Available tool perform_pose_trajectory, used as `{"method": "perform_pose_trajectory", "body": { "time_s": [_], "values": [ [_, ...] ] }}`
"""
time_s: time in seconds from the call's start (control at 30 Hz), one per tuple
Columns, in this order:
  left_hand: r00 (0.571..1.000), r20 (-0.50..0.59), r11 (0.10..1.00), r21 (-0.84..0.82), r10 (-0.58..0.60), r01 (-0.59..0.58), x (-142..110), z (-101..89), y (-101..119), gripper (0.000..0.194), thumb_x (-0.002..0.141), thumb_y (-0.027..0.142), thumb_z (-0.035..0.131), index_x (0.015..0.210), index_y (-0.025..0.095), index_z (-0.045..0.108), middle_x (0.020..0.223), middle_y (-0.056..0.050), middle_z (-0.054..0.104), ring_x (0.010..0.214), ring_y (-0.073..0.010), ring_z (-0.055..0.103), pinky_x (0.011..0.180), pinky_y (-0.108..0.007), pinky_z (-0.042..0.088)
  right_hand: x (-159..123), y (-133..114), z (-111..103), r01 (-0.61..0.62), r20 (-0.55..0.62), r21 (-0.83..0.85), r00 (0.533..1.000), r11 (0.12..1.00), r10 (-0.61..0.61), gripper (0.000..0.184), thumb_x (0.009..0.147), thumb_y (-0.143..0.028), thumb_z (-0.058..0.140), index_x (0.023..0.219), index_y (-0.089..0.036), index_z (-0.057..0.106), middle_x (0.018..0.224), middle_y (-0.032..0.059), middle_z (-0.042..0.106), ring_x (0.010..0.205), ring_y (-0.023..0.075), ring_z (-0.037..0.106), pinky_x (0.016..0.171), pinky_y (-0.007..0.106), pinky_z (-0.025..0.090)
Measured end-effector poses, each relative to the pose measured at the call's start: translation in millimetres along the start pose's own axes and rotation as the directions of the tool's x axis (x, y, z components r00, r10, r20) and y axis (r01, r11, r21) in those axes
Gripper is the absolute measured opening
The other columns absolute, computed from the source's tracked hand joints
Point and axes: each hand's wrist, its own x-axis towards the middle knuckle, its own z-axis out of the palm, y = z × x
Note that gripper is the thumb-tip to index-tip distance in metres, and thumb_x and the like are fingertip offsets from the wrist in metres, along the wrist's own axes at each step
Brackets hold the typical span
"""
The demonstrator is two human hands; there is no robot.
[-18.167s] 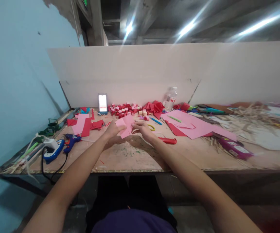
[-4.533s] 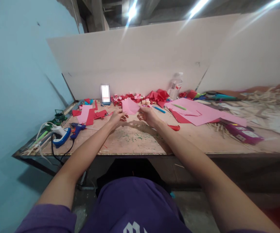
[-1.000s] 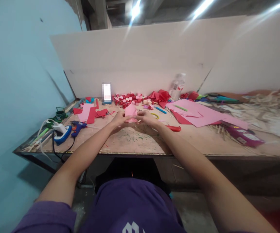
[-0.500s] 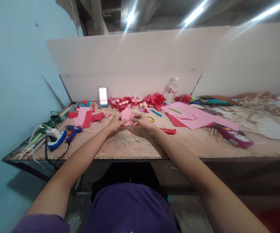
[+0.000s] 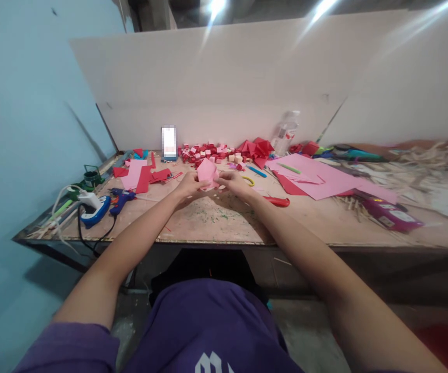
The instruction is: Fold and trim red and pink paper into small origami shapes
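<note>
Between my two hands, just over the middle of the table, is a folded piece of pink paper [image 5: 207, 171]. My left hand [image 5: 189, 185] pinches its left lower edge, thumb toward me. On the other side, my right hand [image 5: 234, 182] grips the lower right edge with its fingertips. The paper stands up with creased, angled faces; its far side is hidden. Close to my right hand lie yellow scissor handles [image 5: 248, 181] and a red-handled tool [image 5: 277, 201]. A pile of small red and pink paper cubes [image 5: 208, 152] sits just behind the paper.
A phone [image 5: 168, 142] stands against the white board. Left lie red and pink scraps [image 5: 143, 178], a blue glue gun [image 5: 121, 199] and a power strip [image 5: 96, 211]. Right are pink sheets [image 5: 317, 181], a plastic bottle [image 5: 286, 133], a purple package [image 5: 391, 213] and wood strips.
The camera view has tilted down slightly, so the table sits higher in the picture. The pink paper has turned a little between my hands, showing a broader face.
</note>
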Motion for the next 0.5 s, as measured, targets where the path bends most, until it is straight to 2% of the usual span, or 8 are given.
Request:
{"method": "perform_pose_trajectory", "body": {
  "time_s": [0.2,0.33,0.5],
  "values": [
    [1.0,-0.012,0.999,0.036,-0.017,0.017,-0.9,0.8,0.8,0.015,0.07,0.021,0.08,0.071,0.01,0.07,0.067,-0.004,0.067,0.061,-0.0136,0.057,0.057,-0.024,0.042,1.6,-0.5,-0.5,-0.017,-0.002,0.003,1.0,1.0,0.017,0.041,0.073,-0.056,0.08,0.068,-0.018,0.065,0.075,0.0053,0.067,0.069,0.0184,0.063,0.066,0.032,0.058],
    [1.0,-0.026,0.999,0.039,-0.013,0.014,-2.4,2.2,2.5,0.017,0.069,0.024,0.081,0.068,0.011,0.068,0.062,-0.002,0.064,0.058,-0.0117,0.054,0.054,-0.023,0.039,-1.0,-4.4,-1.0,-0.003,-0.027,-0.058,1.0,0.998,0.001,0.038,0.076,-0.053,0.077,0.068,-0.017,0.067,0.073,0.0053,0.067,0.069,0.0172,0.062,0.064,0.029,0.056],
    [0.999,-0.045,1.0,0.03,-0.001,0.002,-3.7,5.5,3.4,0.022,0.072,0.03,0.08,0.068,0.011,0.069,0.063,-0.002,0.065,0.057,-0.0119,0.054,0.054,-0.023,0.041,0.3,-2.1,-1.6,-0.025,-0.023,-0.037,0.999,0.999,0.024,0.036,0.075,-0.052,0.078,0.072,-0.017,0.071,0.073,0.0045,0.069,0.068,0.017,0.063,0.062,0.027,0.055]
  ]
}}
